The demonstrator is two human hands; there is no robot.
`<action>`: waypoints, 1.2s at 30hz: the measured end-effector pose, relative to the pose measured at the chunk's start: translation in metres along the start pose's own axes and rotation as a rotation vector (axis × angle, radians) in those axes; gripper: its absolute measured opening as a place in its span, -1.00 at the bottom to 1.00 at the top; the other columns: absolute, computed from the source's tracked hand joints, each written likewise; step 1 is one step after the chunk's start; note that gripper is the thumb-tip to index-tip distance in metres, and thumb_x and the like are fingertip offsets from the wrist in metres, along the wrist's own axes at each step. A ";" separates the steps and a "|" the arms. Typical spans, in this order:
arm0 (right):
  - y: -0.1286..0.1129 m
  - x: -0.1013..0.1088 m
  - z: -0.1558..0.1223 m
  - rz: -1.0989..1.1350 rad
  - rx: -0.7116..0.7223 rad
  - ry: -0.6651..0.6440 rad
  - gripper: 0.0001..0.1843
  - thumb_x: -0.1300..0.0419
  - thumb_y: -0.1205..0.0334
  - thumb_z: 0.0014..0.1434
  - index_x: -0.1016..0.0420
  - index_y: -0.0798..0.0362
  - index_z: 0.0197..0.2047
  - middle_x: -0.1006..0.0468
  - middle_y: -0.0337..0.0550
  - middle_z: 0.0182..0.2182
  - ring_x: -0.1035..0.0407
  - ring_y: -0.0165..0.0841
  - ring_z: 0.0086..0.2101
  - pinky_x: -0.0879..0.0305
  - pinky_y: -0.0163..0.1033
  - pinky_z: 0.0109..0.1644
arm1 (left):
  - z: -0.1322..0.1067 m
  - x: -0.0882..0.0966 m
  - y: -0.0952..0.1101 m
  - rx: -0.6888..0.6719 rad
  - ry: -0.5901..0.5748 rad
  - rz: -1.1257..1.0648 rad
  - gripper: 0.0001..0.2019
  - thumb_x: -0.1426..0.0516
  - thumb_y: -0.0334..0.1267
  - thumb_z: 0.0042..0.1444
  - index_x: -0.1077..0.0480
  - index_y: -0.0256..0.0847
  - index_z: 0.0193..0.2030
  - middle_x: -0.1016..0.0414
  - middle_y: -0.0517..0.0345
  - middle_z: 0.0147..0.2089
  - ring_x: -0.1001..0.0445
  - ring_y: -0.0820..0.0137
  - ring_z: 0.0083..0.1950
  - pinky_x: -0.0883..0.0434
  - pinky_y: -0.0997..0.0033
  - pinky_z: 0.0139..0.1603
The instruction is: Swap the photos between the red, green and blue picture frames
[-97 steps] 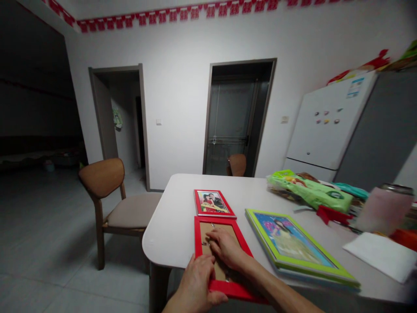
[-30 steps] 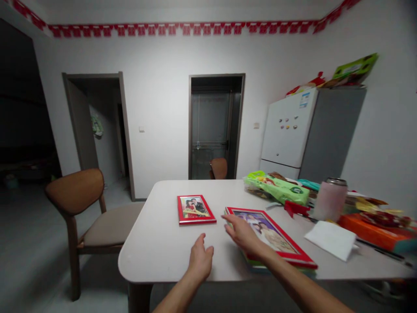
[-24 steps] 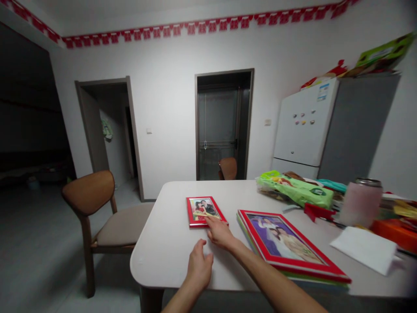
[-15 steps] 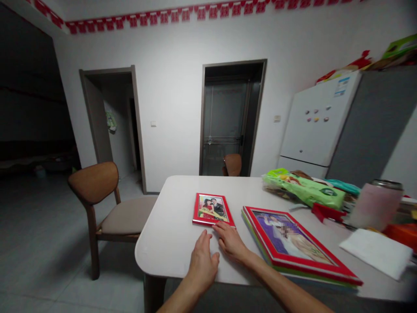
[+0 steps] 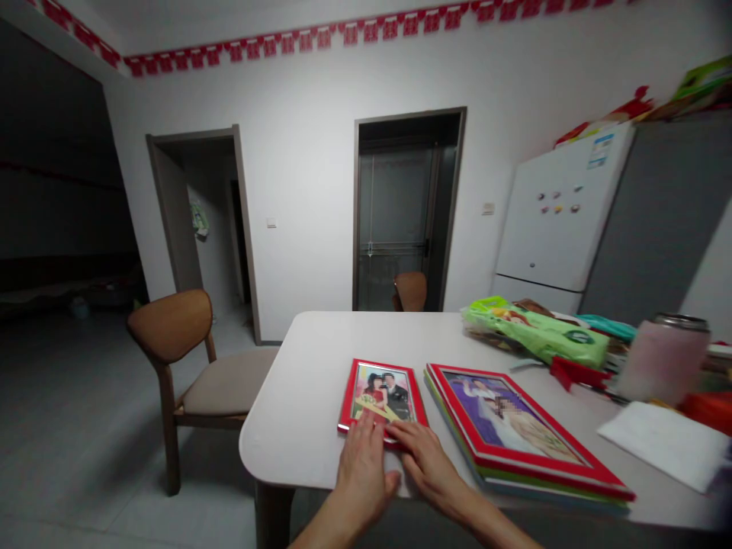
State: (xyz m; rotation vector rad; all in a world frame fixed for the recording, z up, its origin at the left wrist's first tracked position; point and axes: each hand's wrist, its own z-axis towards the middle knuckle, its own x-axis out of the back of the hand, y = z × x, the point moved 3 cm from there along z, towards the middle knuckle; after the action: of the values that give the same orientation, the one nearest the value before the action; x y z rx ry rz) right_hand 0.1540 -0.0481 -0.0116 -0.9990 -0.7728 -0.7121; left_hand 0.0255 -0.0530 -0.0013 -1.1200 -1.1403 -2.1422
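Observation:
A small red picture frame (image 5: 420, 396) lies flat on the white table (image 5: 309, 358), its photo showing two people. My left hand (image 5: 366, 465) rests over the near edge of this frame, fingers stretched out and covering part of the photo. My right hand (image 5: 426, 461) touches the frame's near right corner with extended fingers. Right of it lies a larger red picture frame (image 5: 480, 438) with a purple-backed photo, on top of a stack with green and bluish edges. Neither hand grips anything that I can see.
Green plastic packaging (image 5: 537, 332), a pink jar (image 5: 663, 358) with a metal rim and a folded white tissue (image 5: 669, 442) lie on the table's right side. A wooden chair (image 5: 171, 328) stands at the left. Behind are a fridge (image 5: 560, 206) and two doorways.
The small frame has come nearer to me along the table. My left hand has moved forward onto its near edge, and my right hand has shifted slightly right and nearer.

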 end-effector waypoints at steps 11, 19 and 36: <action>0.001 0.041 -0.041 0.431 -0.302 0.387 -0.55 0.03 0.10 -0.04 -0.38 0.05 -0.09 -0.35 -0.05 -0.03 -0.18 -0.26 -0.01 -0.09 -0.15 0.08 | -0.009 -0.003 0.034 -0.129 -0.048 0.056 -0.65 -0.05 -0.37 -0.03 -0.23 -0.29 -0.03 -0.28 -0.08 0.04 -0.21 0.22 0.07 -0.18 0.19 0.06; -0.002 0.038 -0.026 0.660 -0.402 0.508 -0.47 -0.02 0.06 -0.09 -0.35 0.19 -0.07 -0.38 0.02 -0.07 -0.24 -0.24 -0.06 -0.12 -0.16 0.06 | -0.005 -0.004 0.046 -0.203 -0.102 0.099 -0.40 -0.21 -0.18 -0.19 -0.15 -0.27 0.03 -0.14 -0.06 0.14 -0.10 0.17 0.14 -0.06 0.09 0.13; -0.043 0.021 -0.004 0.424 -0.099 0.233 -0.52 0.05 0.07 0.04 -0.26 0.07 0.01 -0.30 -0.04 0.01 -0.16 -0.30 0.01 -0.07 -0.12 0.09 | -0.024 0.079 0.003 0.157 0.596 -0.891 -0.57 -0.03 -0.27 0.01 -0.03 -0.18 0.04 -0.31 0.02 -0.01 -0.31 0.35 -0.02 -0.24 0.34 -0.02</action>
State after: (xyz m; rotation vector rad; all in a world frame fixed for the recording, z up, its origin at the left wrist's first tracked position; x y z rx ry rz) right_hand 0.1317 -0.0712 0.0241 -1.1018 -0.3088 -0.4885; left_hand -0.0271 -0.0765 0.0582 0.2024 -1.6185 -2.6461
